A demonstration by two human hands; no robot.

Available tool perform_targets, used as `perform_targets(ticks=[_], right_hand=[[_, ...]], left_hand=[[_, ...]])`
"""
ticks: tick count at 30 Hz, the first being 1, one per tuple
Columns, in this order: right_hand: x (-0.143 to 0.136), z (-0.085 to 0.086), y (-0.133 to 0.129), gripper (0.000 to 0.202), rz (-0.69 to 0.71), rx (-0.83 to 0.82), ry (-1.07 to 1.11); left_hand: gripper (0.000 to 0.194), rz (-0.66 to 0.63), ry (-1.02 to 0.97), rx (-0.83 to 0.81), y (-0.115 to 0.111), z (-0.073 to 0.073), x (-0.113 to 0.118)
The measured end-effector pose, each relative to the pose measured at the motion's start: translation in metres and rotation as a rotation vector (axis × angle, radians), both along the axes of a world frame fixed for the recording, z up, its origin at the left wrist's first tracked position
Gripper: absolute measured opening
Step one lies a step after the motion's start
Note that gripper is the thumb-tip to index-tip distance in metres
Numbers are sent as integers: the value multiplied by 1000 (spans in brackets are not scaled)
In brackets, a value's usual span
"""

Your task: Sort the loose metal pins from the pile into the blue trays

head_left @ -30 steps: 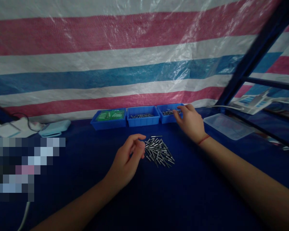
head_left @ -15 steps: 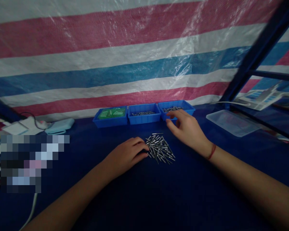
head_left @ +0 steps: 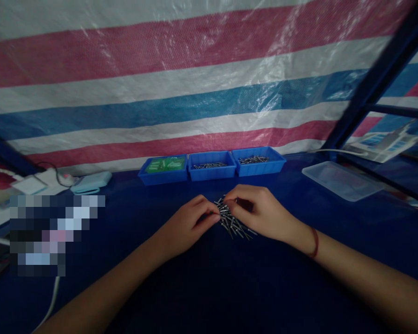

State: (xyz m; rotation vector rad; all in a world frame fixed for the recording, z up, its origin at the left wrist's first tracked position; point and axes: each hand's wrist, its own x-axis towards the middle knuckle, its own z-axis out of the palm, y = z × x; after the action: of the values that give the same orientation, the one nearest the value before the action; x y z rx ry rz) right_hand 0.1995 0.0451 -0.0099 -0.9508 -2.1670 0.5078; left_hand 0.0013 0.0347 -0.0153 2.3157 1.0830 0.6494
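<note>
A small heap of silver pop rivets [head_left: 234, 226] with thin pins lies on the dark blue tabletop [head_left: 195, 287]. At the heap's left edge is my left hand [head_left: 191, 221], its thumb and forefinger pinched together; what lies between them is too small to make out. My right hand [head_left: 261, 211], a red cord on its wrist, reaches over the heap's upper right part. Its thumb and forefinger close on a rivet at the top of the heap, though the fingers partly cover it.
Behind the heap stand three blue bins: the left bin [head_left: 163, 177] holds green-and-white packets, the middle bin [head_left: 212, 173] and right bin [head_left: 261, 168] hold metal rivets. A clear plastic lid [head_left: 343, 181] lies at right. A light-blue case [head_left: 91, 182] and white cable [head_left: 52, 297] are at left.
My right hand has come down from the right bin to the heap, and its fingers have closed. My left hand stays at the heap's left edge. The view has shifted slightly.
</note>
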Motion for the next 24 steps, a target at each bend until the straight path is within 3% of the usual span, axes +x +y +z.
perform_targets(ticks=[4, 10, 17, 24], right_hand=[[-10, -3, -9, 11, 158, -241, 104], [-13, -7, -11, 20, 264, -524, 290], [-7, 3, -11, 17, 148, -410, 197], [-8, 2, -11, 12, 64, -287, 371]], left_hand=[[16, 132, -268, -188, -5, 3, 7], [26, 134, -507, -481, -9, 1, 11], [26, 145, -502, -473, -10, 6, 11], [24, 182, -581, -577, -12, 3, 13]])
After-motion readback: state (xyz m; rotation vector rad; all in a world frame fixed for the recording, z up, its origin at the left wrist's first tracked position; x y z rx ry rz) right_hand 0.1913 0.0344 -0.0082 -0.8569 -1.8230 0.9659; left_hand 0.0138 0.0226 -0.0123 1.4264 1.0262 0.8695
